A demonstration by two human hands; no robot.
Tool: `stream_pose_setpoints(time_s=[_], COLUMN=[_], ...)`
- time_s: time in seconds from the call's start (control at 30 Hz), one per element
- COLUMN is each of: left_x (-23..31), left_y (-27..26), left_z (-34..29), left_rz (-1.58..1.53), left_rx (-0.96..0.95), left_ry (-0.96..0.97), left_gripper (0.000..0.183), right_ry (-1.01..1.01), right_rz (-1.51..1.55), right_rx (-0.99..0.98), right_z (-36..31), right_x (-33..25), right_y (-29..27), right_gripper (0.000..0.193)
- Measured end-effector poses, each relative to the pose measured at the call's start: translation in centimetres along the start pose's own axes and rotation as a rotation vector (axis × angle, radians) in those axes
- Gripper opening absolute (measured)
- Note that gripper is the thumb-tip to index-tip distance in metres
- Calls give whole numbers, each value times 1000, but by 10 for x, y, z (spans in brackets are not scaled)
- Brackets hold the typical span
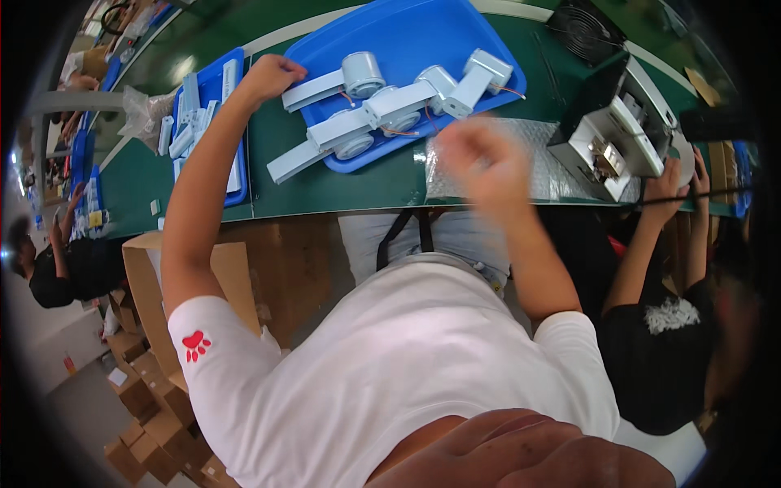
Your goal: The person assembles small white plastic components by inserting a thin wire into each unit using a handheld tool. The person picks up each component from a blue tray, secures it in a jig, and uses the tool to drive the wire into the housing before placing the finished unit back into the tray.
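Note:
In front of me lies a large blue plastic tray (423,37) with several light-blue parts (393,102) on it, each a rectangular arm with a round drum-shaped housing and some with short orange wires. The arms of some jut over the tray's near left edge. My left hand (272,79) is at the tray's left rim, above the end of one arm. Its fingers are drawn together, and what they pinch, if anything, is hidden. My right hand (486,159) is smeared by motion, just in front of the rightmost part and over clear bubble wrap (549,150); its fingers cannot be made out.
A smaller blue tray (236,183) with light-blue housings stands left, beside a clear plastic bag (146,114). To the right are an open metal case (606,138), a black fan (584,31) and a co-worker's hands (671,187) holding a roll. Cardboard boxes (159,386) are stacked lower left.

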State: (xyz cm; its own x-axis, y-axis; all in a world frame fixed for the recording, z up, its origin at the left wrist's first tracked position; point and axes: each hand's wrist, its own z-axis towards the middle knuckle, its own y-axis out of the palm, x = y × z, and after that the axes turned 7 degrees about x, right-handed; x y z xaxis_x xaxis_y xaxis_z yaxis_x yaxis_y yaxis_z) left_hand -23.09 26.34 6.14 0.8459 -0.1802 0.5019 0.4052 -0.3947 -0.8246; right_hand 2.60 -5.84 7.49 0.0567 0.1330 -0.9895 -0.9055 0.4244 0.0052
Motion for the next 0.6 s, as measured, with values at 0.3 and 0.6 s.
stream_pose_setpoints(time_s=[0.3,0.6], left_x=[25,99], left_y=[-1,40], left_z=[108,216], left_rz=[304,669], left_rx=[-68,-37], left_ry=[305,661], left_gripper=[17,10], right_ry=[278,590], right_rz=[-191,379], right_rx=[356,26], right_z=[109,-27], right_x=[77,30], right_y=[-65,-33], right_gripper=[74,59])
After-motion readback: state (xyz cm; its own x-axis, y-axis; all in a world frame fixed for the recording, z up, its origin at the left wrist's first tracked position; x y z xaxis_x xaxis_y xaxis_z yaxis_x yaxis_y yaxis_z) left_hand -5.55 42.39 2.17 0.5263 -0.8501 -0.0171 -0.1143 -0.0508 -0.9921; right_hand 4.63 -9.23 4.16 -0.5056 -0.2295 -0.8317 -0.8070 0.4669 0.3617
